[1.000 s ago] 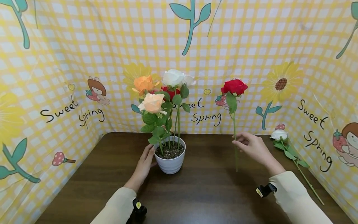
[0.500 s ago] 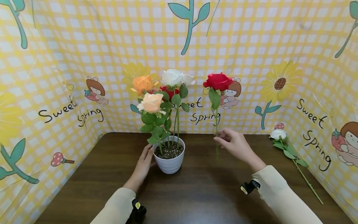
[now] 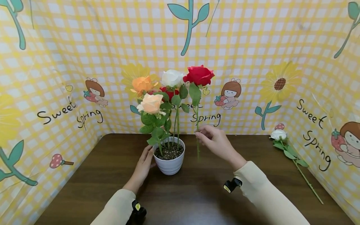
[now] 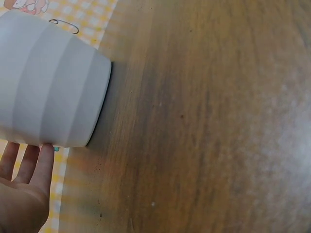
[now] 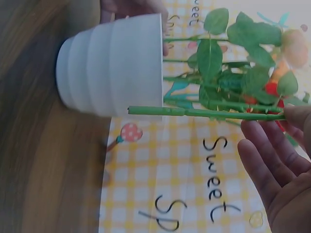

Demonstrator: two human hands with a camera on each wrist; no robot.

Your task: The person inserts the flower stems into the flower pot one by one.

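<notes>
My right hand point(image 3: 215, 141) pinches the green stem point(image 5: 209, 113) of a red rose point(image 3: 199, 75) between thumb and fingertips. The rose is upright, just right of the white ribbed pot point(image 3: 169, 165), with its lower stem end hanging free below the hand. Against the pot's left side rest the fairly straight fingers of my left hand point(image 3: 144, 165); the left wrist view shows its fingertips point(image 4: 46, 150) touching the pot wall. Dark speckled soil fills the pot, and in it stand an orange rose point(image 3: 142, 84), a peach rose point(image 3: 151, 103), a white rose point(image 3: 172, 78) and a partly hidden red rose point(image 3: 169, 93).
A single white rose point(image 3: 278, 135) with a long leafy stem lies on the right side of the brown wooden table point(image 3: 194, 200). Yellow checked cloth point(image 3: 247, 47) printed with flowers and lettering surrounds the table at the back and sides.
My right hand has carried the red rose leftward from the right part of the table to beside the pot. My left hand has stayed at the pot.
</notes>
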